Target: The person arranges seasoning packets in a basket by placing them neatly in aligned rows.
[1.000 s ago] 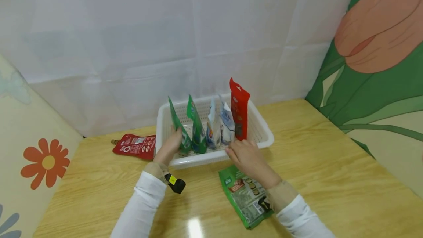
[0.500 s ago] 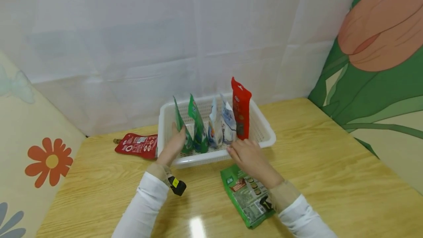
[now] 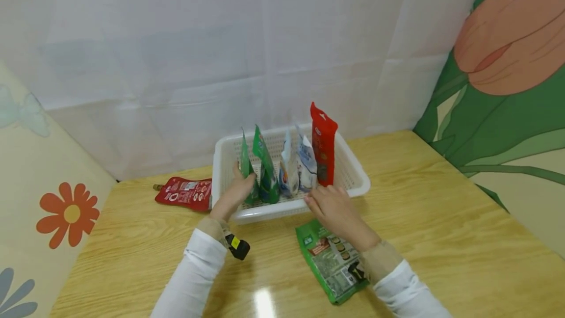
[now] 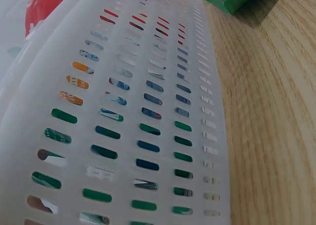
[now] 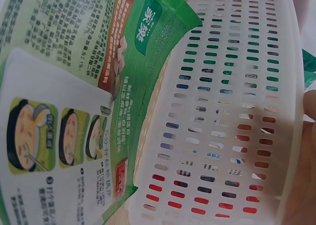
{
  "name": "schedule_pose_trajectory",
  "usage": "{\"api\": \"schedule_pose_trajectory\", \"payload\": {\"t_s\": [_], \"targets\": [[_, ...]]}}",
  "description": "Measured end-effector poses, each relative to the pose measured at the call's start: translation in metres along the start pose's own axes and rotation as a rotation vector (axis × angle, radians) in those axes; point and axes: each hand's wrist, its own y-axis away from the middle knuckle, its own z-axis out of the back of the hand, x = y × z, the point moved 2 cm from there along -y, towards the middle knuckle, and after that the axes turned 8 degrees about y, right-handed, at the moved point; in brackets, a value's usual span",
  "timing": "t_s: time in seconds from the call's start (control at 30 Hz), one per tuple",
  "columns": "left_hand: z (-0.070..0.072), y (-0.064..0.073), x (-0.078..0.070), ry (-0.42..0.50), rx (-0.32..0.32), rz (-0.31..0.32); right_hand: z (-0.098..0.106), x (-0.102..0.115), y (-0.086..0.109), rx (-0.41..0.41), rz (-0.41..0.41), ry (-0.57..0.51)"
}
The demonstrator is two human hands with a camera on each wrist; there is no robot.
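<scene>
Fingers are busy at both sides of a white basket (image 3: 260, 214), and the filling looks well along: five packs stand inside, two lie outside.

Leftmost, a red pouch (image 3: 184, 193) lies flat on the table (image 3: 441, 220), its end meeting or hidden by the basket; next, the left hand (image 3: 234, 192) seems to pinch a green packet (image 3: 245, 153) between thumb and fingers, some fingertips hidden; a second green packet (image 3: 266, 168), a pale packet (image 3: 289, 168), a blue-white packet (image 3: 306, 163) and a tall red packet (image 3: 324, 146) stand beyond; the right hand (image 3: 334, 213) curls its fingers over the near rim, above a green bag (image 3: 324, 261) lying outside.
</scene>
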Motion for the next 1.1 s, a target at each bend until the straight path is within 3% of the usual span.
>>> {"api": "schedule_pose_trajectory", "payload": {"t_s": [0.33, 0.77, 1.1], "targets": [[0.0018, -0.0041, -0.0039, -0.172, -0.145, -0.108, 0.0010, 0.0008, -0.0021, 0.004, 0.000, -0.010], [-0.0020, -0.0031, -0.0020, -0.278, -0.114, -0.099, 0.0004, -0.0016, 0.0002, 0.027, -0.008, 0.001], [-0.0007, -0.0023, -0.0020, -0.307, -0.095, -0.089, 0.0005, -0.0008, -0.0004, 0.026, -0.003, -0.002]]}}
